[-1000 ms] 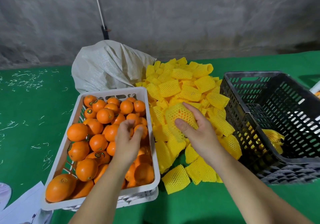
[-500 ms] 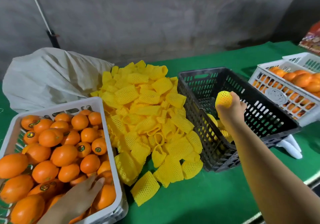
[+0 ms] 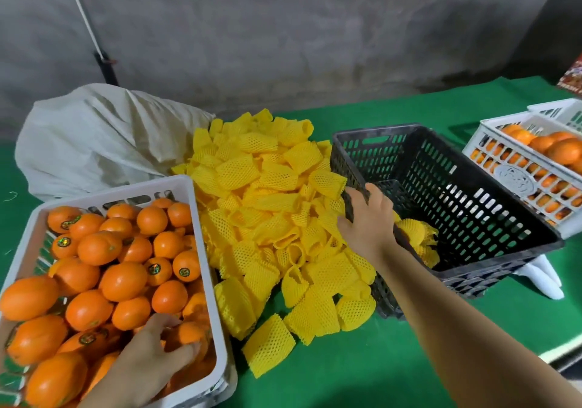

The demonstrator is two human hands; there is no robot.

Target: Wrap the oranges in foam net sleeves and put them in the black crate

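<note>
Glossy round oranges [image 3: 122, 281], some with stickers, fill a white slatted crate [image 3: 201, 265] at 8 o'clock. The left hand [image 3: 148, 366] curls around 1 orange. A heap of yellow foam net sleeves [image 3: 267, 218] lies at center. At 3 o'clock, the right hand [image 3: 368, 221] rests relaxed over the black lattice crate's [image 3: 472, 193] rim; wrapped oranges [image 3: 415, 234] sit inside.

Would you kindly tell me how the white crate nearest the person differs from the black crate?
The white crate is heaped with bare oranges; the black crate holds only a few netted ones in one corner. The left hand reaches into the white crate, while the right hand is at the black crate's near rim. Both are slotted plastic crates on the green table.
</note>
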